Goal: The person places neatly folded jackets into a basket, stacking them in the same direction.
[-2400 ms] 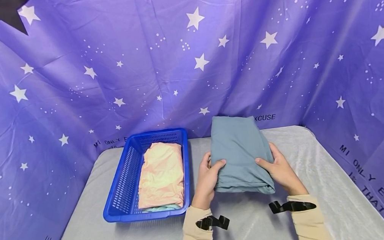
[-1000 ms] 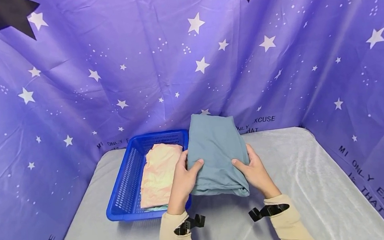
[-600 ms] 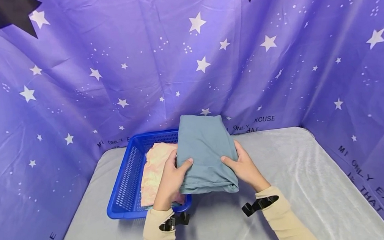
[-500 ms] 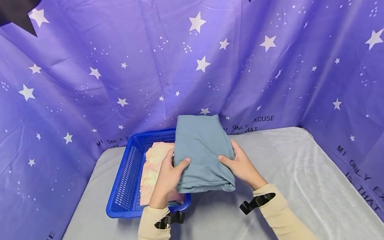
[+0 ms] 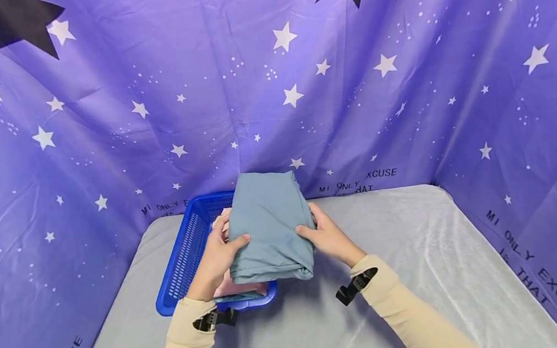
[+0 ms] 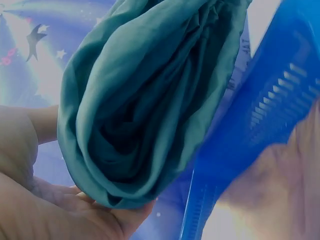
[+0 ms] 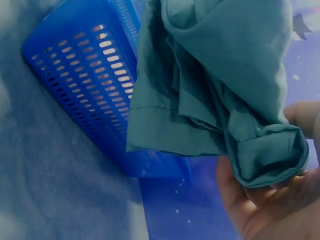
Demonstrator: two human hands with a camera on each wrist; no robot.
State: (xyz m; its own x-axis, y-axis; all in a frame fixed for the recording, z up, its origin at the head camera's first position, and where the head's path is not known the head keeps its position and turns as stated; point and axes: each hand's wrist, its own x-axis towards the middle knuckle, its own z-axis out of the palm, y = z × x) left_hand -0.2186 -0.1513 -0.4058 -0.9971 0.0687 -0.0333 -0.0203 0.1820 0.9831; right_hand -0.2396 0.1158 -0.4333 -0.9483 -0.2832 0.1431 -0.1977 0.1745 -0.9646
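A folded blue-green garment (image 5: 270, 224) is held up between both hands, over the right part of a blue plastic basket (image 5: 169, 294). My left hand (image 5: 216, 257) grips its left edge, thumb on top and fingers underneath. On the opposite edge, my right hand (image 5: 331, 238) pinches it the same way. Loose layers of the garment (image 6: 135, 100) show end-on in the left wrist view. From the right wrist, a stitched hem of the garment (image 7: 175, 127) hangs beside the perforated basket wall (image 7: 85, 75). Folded pink cloth (image 5: 231, 287) lies in the basket, mostly covered from the head view.
Below the pink cloth, a strip of teal fabric (image 5: 242, 296) shows at the basket's near end. The basket stands on a table with a grey cover (image 5: 406, 273). Purple star-printed curtains (image 5: 251, 88) enclose the back and both sides.
Both hands have carried the folded garment leftward, from above the table right of the basket to over the basket's right part. It now hides much of the pink cloth. The grip looks unchanged.
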